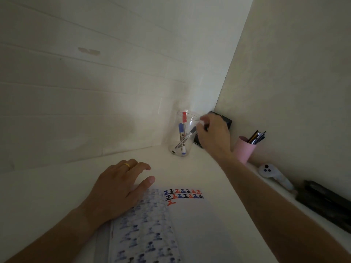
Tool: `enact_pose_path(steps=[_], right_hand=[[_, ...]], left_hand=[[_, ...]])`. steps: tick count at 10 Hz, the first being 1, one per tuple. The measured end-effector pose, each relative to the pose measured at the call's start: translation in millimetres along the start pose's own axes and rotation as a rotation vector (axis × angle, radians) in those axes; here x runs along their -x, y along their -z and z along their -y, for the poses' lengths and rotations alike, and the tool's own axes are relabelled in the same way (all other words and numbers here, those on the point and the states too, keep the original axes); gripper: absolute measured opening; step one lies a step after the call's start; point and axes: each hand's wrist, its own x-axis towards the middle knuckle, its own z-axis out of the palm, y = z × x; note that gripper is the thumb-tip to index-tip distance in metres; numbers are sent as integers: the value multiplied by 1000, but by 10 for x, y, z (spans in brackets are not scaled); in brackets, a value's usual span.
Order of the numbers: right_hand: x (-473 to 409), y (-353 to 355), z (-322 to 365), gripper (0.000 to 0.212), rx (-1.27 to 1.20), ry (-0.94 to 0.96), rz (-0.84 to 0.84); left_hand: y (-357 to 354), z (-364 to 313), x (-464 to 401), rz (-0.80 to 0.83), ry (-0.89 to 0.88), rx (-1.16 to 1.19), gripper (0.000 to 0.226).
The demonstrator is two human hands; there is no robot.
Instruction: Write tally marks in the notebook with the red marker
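The red marker [184,117] stands in a clear plastic cup [180,149] at the back corner of the desk, red cap up, beside a blue marker [181,135] and a black marker [185,139]. My right hand [213,134] is at the cup's right rim with its fingers bent and blurred; it does not touch the red marker. The open notebook [190,224] lies in front of me, with rows of blue, black and red tally marks [183,195] at the top of its right page. My left hand [121,190] rests flat on the left page, fingers spread.
A pink cup [244,150] full of pens stands by the right wall. A dark flat object [227,121] leans in the corner behind my right hand. Along the right edge lie a white controller [273,175] and a black object [326,204]. White walls close off the back and right.
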Motion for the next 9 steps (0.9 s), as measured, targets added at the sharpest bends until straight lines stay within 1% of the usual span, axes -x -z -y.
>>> enact_pose_path(steps=[1,2,3,4,5,6,8,9], right_hand=[[812,90,-182,27,-5,-3,133],[1324,153,-262,35,82,-48,387],[1541,207,-273,43,111,-45,534],[1729,148,-324,52,193,21,559],[1795,65,-394,60,224,68,522],[1773,19,-430,60,244,99,491],[1776,43,-388,59,229,74,528],[1736,70,-387,53,187,30,529]], left_hand=[[31,-41,26,56,16,8,49],[69,-89,70,98,38,30,50],[75,-161,141,166,35,30,52],[48,-199,167,320,-21,12,60],[-15,-142,133,377,-95,-53,57],[-25,-94,73,399,-131,-63,56],[13,-97,62,406,-132,-62,56],[42,-115,63,398,-136,-58,54]])
